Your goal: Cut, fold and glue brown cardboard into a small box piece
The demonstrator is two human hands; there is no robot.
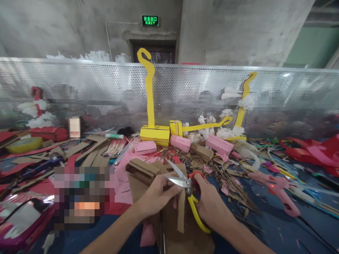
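Note:
My right hand (208,195) grips a pair of scissors (187,182) with one red and one yellow handle; the blades are parted and point left. My left hand (160,192) is closed by the blades, its fingers pinching a narrow brown cardboard strip (181,213) that hangs down. Part of the strip's upper end is hidden by the fingers and scissors. Below both hands lies a larger sheet of cardboard (197,233). Just beyond my left hand sits a folded cardboard tube (143,170).
Pink rolled tubes (145,147) lie ahead, near a yellow piece with an upright hooked neck (150,95). A pink glue gun (283,194) rests at right, its cord trailing. Cardboard scraps (235,190) litter the table. A perforated metal panel (106,84) stands behind.

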